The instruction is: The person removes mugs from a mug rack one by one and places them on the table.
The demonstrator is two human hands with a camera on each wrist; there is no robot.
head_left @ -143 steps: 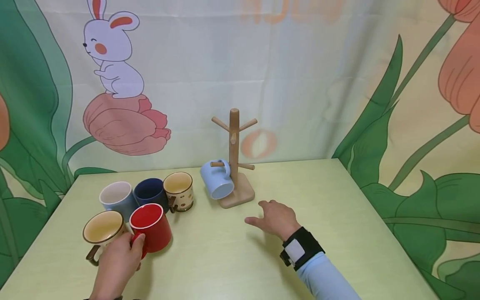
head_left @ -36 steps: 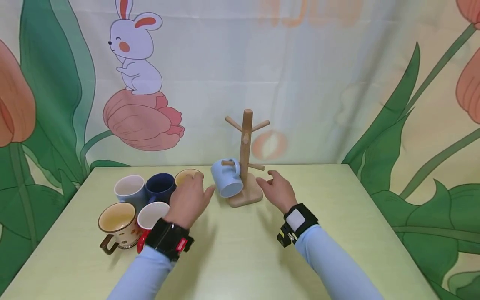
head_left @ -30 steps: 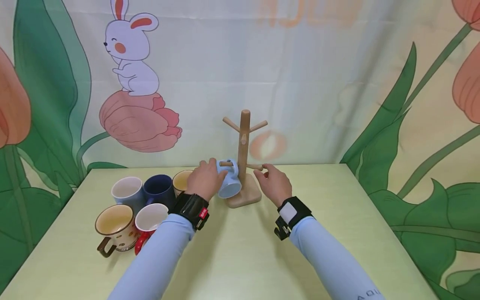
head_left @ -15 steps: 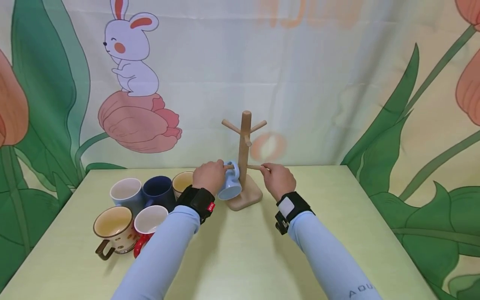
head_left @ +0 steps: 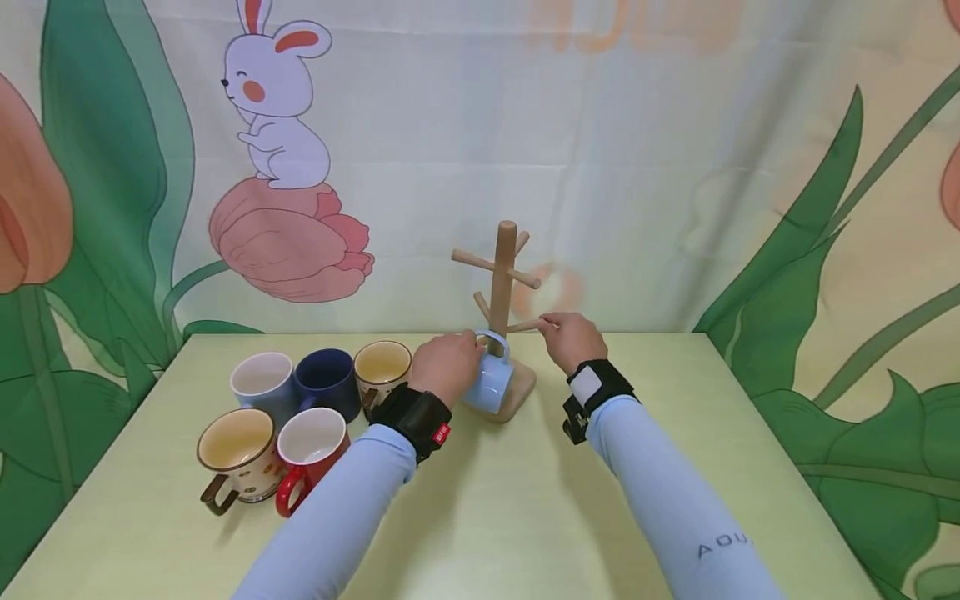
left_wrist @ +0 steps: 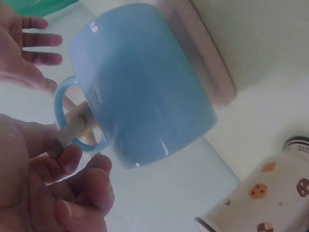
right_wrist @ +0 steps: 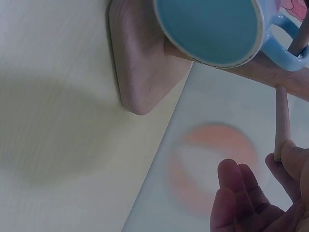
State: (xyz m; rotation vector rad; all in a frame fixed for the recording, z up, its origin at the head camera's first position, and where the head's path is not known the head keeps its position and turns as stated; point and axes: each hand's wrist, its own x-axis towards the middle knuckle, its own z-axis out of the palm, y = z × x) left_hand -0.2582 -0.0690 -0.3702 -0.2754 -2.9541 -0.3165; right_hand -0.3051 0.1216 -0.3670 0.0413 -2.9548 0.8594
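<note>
A wooden mug tree [head_left: 501, 283] stands near the table's back edge, several pegs sticking out from its post. From a lower peg hangs a light blue mug [head_left: 491, 385] by its handle, tilted. My left hand [head_left: 447, 367] pinches the tip of that peg [left_wrist: 72, 130] between thumb and index finger, just outside the mug handle [left_wrist: 60, 104]. On the other side, my right hand [head_left: 573, 340] pinches the end of another lower peg [right_wrist: 282, 121]; its other fingers are spread away from the wood. The mug partly hides the tree's square base [head_left: 522, 387].
Left of the tree, several mugs stand upright: a blue mug with pale inside [head_left: 262, 379], a navy mug [head_left: 327, 382], two cream patterned mugs [head_left: 251, 467] [head_left: 378, 367] and a red mug [head_left: 311, 454]. A printed curtain [head_left: 420, 167] hangs behind the table.
Earlier my left hand held the red mug, which now stands with white inside up. Both hands moved to the lower pegs, and the mug tree has turned, bringing the light blue mug toward the front.
</note>
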